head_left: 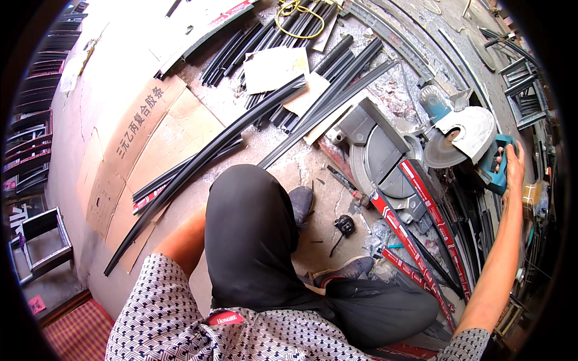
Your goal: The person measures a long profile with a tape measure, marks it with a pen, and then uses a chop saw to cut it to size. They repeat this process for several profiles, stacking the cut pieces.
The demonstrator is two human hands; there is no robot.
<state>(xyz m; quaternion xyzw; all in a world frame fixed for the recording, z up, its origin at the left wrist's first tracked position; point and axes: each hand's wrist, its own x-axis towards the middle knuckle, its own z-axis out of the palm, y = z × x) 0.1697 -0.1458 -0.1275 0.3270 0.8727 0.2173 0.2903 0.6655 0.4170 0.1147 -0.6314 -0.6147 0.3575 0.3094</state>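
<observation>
Teal plastic marks the handle of the chop saw, and the right hand is clenched around it at the far right of the view, the arm stretched out straight from the shoulder. The saw's round blade sits under a pale metal guard, raised above the grey turntable base. Handle, blade and motor line up roughly left to right, with the handle pointing to the person's right.

Two red-and-black strips lie across the base, their long axes running from the blade down toward the lower right. A long black curved strip runs diagonally from lower left to upper right over flattened cardboard.

Only the left forearm shows beside the knee; the left hand is hidden, so its grip cannot be told.
</observation>
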